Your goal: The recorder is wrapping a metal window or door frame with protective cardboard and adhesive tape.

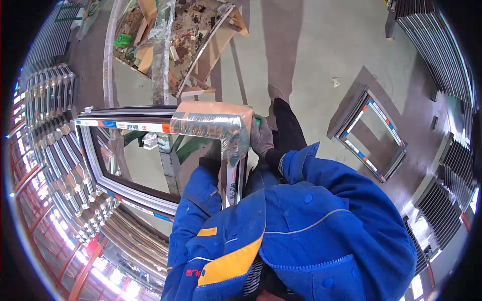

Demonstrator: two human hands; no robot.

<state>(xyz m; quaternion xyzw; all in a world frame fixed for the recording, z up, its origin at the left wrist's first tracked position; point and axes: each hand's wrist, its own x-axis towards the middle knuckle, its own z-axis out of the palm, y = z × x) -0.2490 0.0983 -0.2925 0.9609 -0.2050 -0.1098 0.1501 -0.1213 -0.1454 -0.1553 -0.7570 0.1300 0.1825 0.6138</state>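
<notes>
A window frame [143, 201] with a dark and silver profile and printed film strips stands in front of me, resting against a bench. Brown cardboard [201, 109] covers its near right corner, wrapped over with shiny clear tape [236, 150]. My right hand [262, 138], in a grey glove, is closed at the outer side of that corner. A bit of a green object [258, 121] shows at its fingers; the rest is hidden. My left forearm [203, 183] reaches behind the frame's corner, and the left hand is hidden there.
A littered bench [168, 90] with cardboard scraps and a green roll [123, 40] stands ahead. Another stack of frames [369, 135] rests on the floor at right. Racks of metal profiles [50, 110] line the left, with more profiles [434, 45] at far right.
</notes>
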